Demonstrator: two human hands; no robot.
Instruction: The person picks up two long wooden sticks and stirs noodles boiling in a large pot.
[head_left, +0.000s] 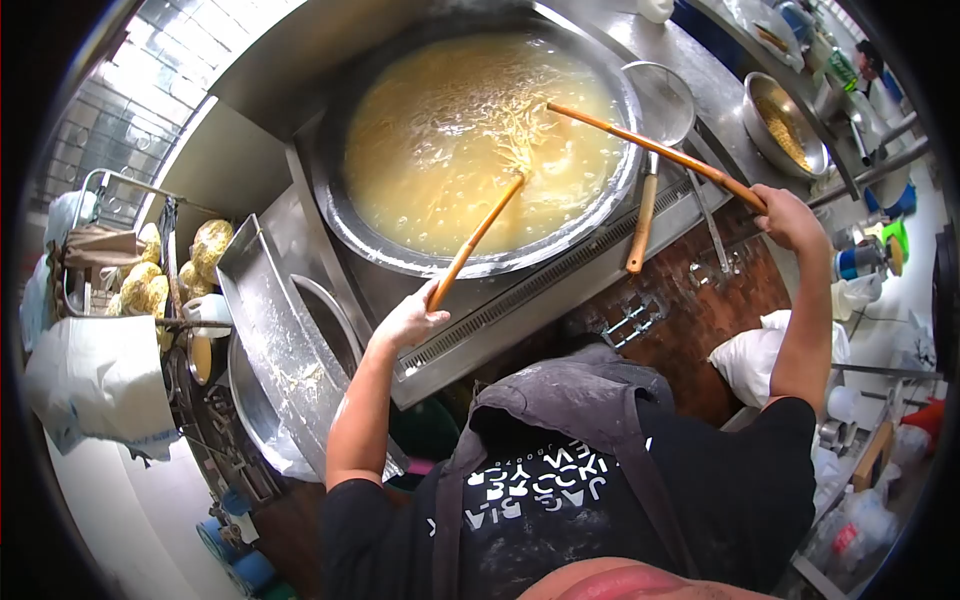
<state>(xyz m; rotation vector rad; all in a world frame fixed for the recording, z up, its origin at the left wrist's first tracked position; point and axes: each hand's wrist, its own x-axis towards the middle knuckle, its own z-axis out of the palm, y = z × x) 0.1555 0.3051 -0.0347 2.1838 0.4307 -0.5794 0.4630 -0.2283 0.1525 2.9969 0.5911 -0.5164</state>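
A large round wok (345, 215) holds bubbling, cloudy yellow liquid, with noodles (520, 135) gathered right of its middle. My left hand (410, 315) is closed around a long wooden stick (480, 232), held over the near rim with its tip at the noodles. My right hand (792, 217) grips the end of a second long wooden stick (665, 152), which reaches over the right rim to the noodles' upper edge. Both tips meet the noodles, the two sticks well apart. A wire strainer (660, 100) with a wooden handle rests beside the wok, under the right stick.
A metal tray (290, 345) dusted white stands left of the stove. Several plastic bags of yellow food (145, 290) sit on a rack at far left. A steel bowl (755, 95) with yellowish bits is at upper right. A white sack (750, 362) lies below my right arm.
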